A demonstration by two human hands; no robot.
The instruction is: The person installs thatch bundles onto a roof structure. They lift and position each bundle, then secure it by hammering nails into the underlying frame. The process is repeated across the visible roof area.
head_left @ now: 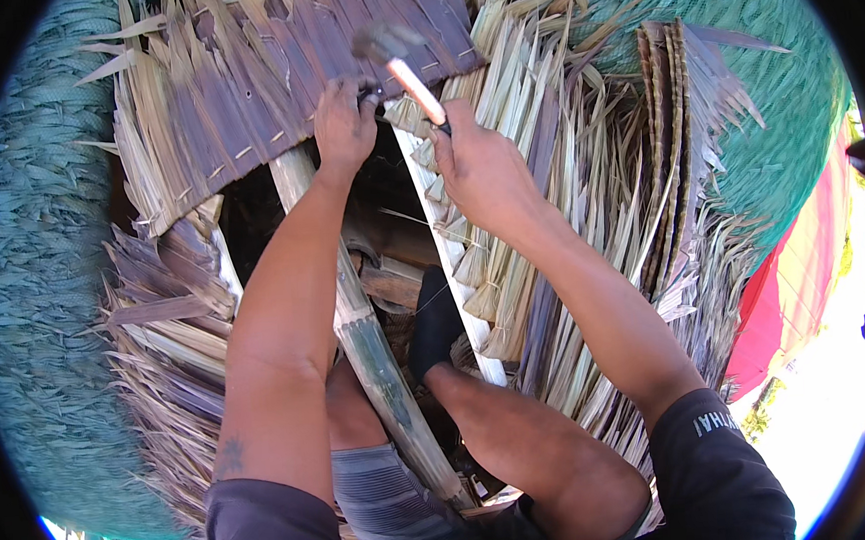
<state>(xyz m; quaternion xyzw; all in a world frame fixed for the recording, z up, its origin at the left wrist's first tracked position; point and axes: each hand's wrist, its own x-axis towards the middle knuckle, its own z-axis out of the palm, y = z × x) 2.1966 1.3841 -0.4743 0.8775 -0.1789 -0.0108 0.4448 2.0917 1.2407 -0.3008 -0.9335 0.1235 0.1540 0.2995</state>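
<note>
My right hand (485, 163) is wrapped round the handle of a hammer (416, 91), whose head is smeared by motion above the stitched edge of a brown palm-leaf thatch panel (272, 72). Just left of the hammer, my left hand (344, 127) is closed at the panel's lower edge, its fingertips pinched together. Something small and dark shows at those fingertips, too small to name. Beneath the panel's edge, a pale wooden batten (452, 259) slopes down between my arms. To its left runs a bamboo pole (374, 363), partly hidden by my left forearm.
Layered dry thatch (568, 222) lies right of the batten, with a stack of folded panels (665, 147) on it. A dark opening gapes around my leg and dark-socked foot (434, 319). Green netting (48, 293) covers thatch at both sides. A red sheet (781, 298) is beyond, at right.
</note>
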